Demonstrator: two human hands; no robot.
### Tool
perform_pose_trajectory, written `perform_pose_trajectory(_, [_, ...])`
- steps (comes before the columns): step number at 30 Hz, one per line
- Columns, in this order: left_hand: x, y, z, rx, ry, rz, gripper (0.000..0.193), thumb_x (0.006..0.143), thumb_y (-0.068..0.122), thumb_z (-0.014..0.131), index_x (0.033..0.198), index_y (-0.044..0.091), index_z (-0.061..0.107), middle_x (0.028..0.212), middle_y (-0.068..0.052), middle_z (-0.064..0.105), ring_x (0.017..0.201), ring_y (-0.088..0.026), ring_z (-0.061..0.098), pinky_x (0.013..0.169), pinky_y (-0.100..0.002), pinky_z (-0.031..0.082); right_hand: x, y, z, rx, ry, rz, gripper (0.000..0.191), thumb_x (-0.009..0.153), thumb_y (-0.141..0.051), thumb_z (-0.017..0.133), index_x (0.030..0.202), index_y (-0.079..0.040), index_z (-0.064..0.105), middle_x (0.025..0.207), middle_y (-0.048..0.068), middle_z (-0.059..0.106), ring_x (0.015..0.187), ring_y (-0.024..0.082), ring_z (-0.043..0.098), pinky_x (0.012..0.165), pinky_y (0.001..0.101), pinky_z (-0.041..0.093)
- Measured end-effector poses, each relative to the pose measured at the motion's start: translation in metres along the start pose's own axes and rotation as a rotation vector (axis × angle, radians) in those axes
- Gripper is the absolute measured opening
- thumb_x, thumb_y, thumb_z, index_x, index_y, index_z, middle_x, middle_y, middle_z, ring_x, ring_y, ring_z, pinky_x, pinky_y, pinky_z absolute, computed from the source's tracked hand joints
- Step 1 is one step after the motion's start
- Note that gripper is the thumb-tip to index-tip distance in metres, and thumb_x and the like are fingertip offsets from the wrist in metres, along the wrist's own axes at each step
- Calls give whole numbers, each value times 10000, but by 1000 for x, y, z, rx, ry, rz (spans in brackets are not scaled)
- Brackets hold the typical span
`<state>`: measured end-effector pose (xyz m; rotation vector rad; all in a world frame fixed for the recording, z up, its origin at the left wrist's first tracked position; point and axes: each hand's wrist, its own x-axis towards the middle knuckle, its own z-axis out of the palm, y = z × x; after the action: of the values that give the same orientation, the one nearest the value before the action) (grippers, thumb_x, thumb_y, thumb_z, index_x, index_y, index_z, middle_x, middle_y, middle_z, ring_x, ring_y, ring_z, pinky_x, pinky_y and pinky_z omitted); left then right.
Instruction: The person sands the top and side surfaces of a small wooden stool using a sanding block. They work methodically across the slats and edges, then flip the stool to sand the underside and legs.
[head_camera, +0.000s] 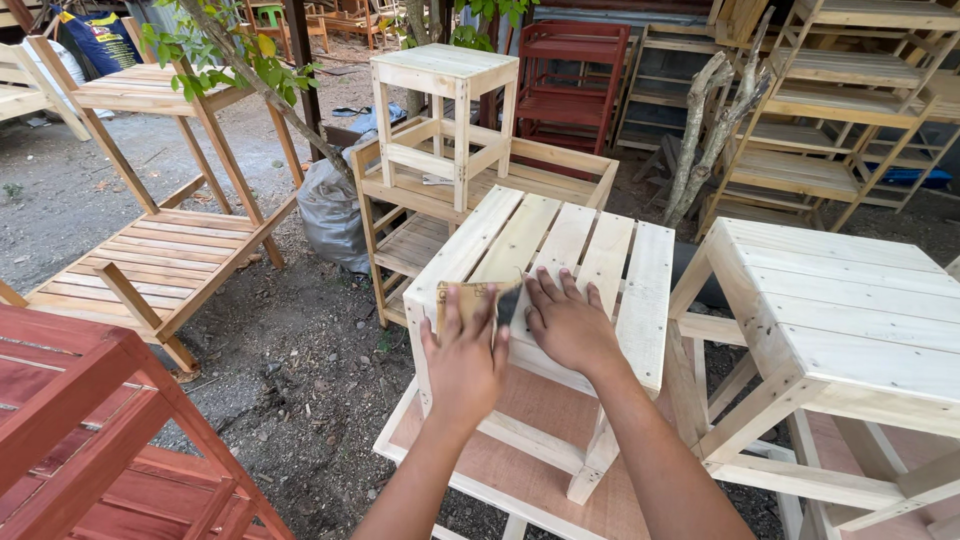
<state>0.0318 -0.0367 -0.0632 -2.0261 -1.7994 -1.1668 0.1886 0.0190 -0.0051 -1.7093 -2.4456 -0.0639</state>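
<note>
Outdoors, bare grey dirt (290, 380) runs between rows of unpainted wooden furniture, with a leafy branch (230, 60) leaning in from the upper left.

Far left of the fingers, a red-stained rack (90, 440) fills the lower corner, and beyond it a folding slatted shelf (160, 250) of pale wood stands on the dirt. A grey sack (335, 210) slumps against a low open shelf unit (420, 230), on which a small square stool (445, 100) is set.

The left hand (465, 365) lies palm down at the near edge of a slatted stool top (570, 260), its fingers (480, 310) curled over and gripping a sheet of sandpaper (472, 298). The sheet is tan, with a darker face showing at its right side; it lies flat on the nearest slats, its long axis running left to right across them. The slats themselves run away from the person, pale and freshly cut.

Just right of it, the right hand (568, 322) rests flat on the same top, fingers spread open and holding nothing, its fingertips touching the sheet's right edge. The stool stands on a plywood-faced panel (540, 470).

Further right, a second pale stool (830, 310) stands close beside the first, apart from both hands. Behind it rise two bare forked trunks (705, 130), a red shelf (572, 80) and tall ladder-like shelving (850, 120).
</note>
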Motion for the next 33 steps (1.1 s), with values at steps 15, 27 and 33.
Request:
perform_pose_trajectory(15, [-18, -2, -2, 122, 7, 6, 463, 985, 354, 520, 1427, 222, 563, 1607, 73, 430, 1545, -314, 256, 1161, -712, 84, 4, 5, 5, -16, 32, -9, 595, 1012, -415, 353, 1576, -224, 328, 1671, 10, 242, 1544, 298, 186, 1215, 577, 170])
perform_pose_trajectory(27, [-6, 6, -1, 80, -41, -15, 466, 1007, 328, 512, 1450, 182, 533, 1561, 43, 464, 1562, -287, 260, 1234, -655, 59, 5, 7, 8, -12, 28, -10, 601, 1006, -427, 355, 1577, -242, 327, 1673, 6, 241, 1547, 288, 188, 1223, 565, 162])
perform_pose_trajectory(33, [-6, -19, 1, 86, 124, 131, 585, 988, 322, 493, 1528, 99, 498, 1595, -43, 432, 1502, -277, 291, 1210, -640, 77, 4, 4, 5, -38, -22, 19, 588, 1022, -425, 302, 1584, -253, 297, 1684, -28, 216, 1560, 258, 161, 1245, 539, 138])
